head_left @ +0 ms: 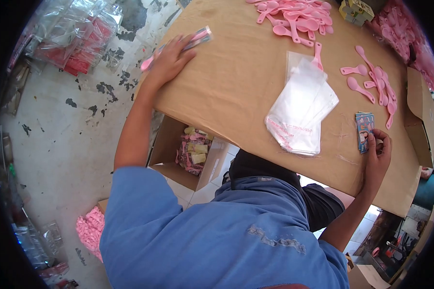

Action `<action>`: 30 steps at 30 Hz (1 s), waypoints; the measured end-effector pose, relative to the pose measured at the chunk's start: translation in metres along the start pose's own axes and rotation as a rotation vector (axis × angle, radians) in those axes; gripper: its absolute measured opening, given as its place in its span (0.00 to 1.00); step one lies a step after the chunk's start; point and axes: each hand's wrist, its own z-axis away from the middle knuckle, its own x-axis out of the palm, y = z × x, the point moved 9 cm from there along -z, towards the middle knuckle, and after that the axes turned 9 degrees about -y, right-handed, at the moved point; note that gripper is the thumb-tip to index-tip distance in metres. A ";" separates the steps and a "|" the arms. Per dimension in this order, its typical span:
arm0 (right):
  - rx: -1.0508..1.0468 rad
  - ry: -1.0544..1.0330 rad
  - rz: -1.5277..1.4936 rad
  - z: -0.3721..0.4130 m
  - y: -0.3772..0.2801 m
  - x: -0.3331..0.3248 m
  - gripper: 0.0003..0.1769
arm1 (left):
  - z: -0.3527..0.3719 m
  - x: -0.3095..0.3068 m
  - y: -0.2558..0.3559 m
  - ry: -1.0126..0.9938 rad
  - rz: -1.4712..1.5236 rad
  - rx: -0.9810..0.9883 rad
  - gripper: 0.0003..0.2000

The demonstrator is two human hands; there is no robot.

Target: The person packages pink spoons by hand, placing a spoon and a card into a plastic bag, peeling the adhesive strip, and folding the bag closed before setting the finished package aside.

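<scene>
My left hand [171, 61] lies over a packed pink spoon [201, 34] in a clear bag near the table's left edge. Its fingers are stretched out and the thumb is apart from the bag. On the right, my right hand [382, 147] has its fingertips closed on the edge of a small stack of blue printed cards [364, 126]. Between my hands lies a pile of clear plastic bags [301, 108], with one pink spoon [318, 55] partly under its top edge. Several loose pink spoons [382, 84] are spread above the cards.
A larger heap of pink spoons [299, 19] lies at the far side of the brown-covered table [226, 82]. An open cardboard box [421, 115] stands at the right edge. Below the table, another box [178, 176] holds packed items. Plastic-wrapped bundles [77, 36] rest on the floor, left.
</scene>
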 end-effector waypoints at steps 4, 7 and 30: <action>-0.014 -0.009 -0.019 -0.003 0.004 0.003 0.13 | 0.099 -0.013 -0.017 -0.021 0.024 -0.149 0.29; 0.025 -0.023 0.005 -0.004 0.002 0.005 0.13 | 0.160 -0.012 -0.045 0.109 0.142 -0.127 0.28; -0.224 -0.384 -0.341 0.042 -0.060 -0.091 0.32 | 0.240 0.367 -0.025 -0.326 0.453 -0.082 0.22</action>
